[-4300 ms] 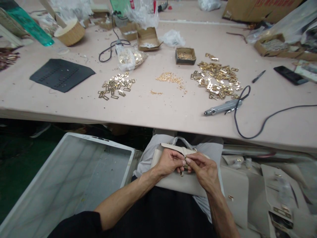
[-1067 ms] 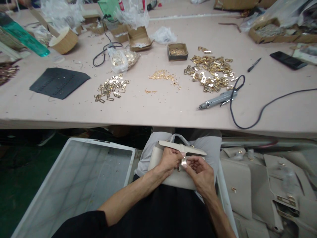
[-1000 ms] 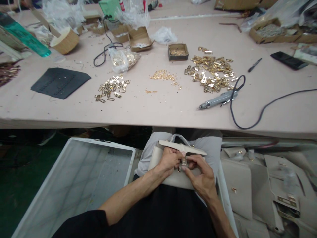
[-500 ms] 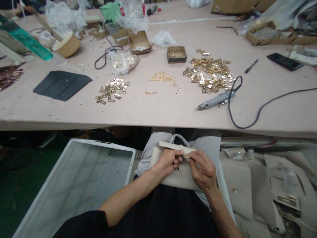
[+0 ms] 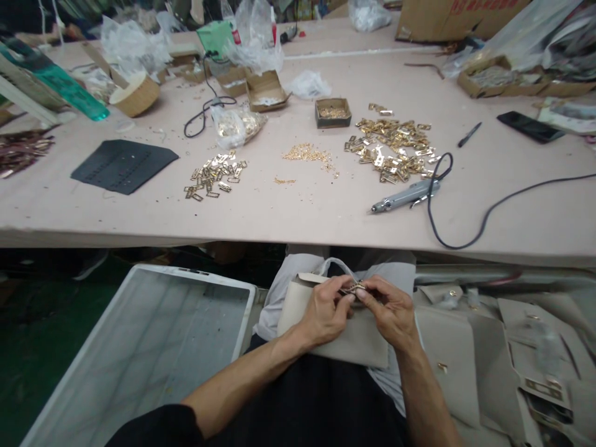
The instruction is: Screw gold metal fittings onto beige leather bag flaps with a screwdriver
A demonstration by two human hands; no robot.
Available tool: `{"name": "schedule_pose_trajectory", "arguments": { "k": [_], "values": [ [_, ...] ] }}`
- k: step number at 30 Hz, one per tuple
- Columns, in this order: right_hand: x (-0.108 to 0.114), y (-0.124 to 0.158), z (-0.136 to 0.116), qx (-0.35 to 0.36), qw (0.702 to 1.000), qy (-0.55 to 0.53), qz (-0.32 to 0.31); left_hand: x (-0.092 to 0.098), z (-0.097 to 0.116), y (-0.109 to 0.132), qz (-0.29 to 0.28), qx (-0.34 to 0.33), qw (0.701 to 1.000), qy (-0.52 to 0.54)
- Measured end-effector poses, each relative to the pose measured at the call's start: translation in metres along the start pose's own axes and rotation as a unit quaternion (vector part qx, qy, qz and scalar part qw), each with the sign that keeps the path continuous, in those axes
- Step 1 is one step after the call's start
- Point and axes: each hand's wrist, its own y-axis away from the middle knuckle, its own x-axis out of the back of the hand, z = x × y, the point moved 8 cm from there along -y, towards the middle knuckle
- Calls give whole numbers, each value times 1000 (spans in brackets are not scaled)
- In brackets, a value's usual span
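Note:
A beige leather bag (image 5: 358,338) lies on my lap, below the table's front edge. My left hand (image 5: 326,310) and my right hand (image 5: 391,307) meet over its top edge. Both pinch a small gold metal fitting (image 5: 354,288) on the bag between thumb and fingers. The bag's flap is folded down under my hands. A thin pale strap (image 5: 335,266) loops up behind the bag.
A pink table (image 5: 298,205) carries piles of gold clasps (image 5: 395,146), gold buckles (image 5: 214,174), small gold screws (image 5: 307,152), a grey electric screwdriver (image 5: 405,195) with black cord, and a black mat (image 5: 123,164). A pale plastic crate (image 5: 139,354) stands lower left; more beige bags (image 5: 503,347) lie lower right.
The bag's flap, raised a second ago, has been folded down. Both hands have moved up to the bag's top edge and now pinch the gold fitting there.

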Motion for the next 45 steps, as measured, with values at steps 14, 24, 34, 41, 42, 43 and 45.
{"name": "schedule_pose_trajectory", "arguments": {
  "k": [14, 24, 34, 41, 42, 43, 45],
  "values": [
    [-12, -10, 24, -106, 991, -86, 11, -3, -25, -12, -3, 94, 989, 114],
    [-20, -13, 24, -148, 985, -87, 28, -4, -37, -11, -12, 115, 976, 183],
    [-38, -16, 14, -127, 992, -9, 3, 9, -50, -13, 20, 153, 966, 206],
    [-50, -25, 24, -85, 994, 63, -26, 16, -61, -11, 52, 167, 953, 247],
    [-52, -27, 24, -87, 993, 72, -23, 17, -63, -10, 53, 174, 950, 254],
    [-54, -29, 23, -92, 993, 77, -25, 18, -64, -10, 54, 181, 947, 259],
    [-60, -33, 16, -96, 990, 88, -49, 22, -68, -9, 63, 188, 943, 266]
  ]
}}
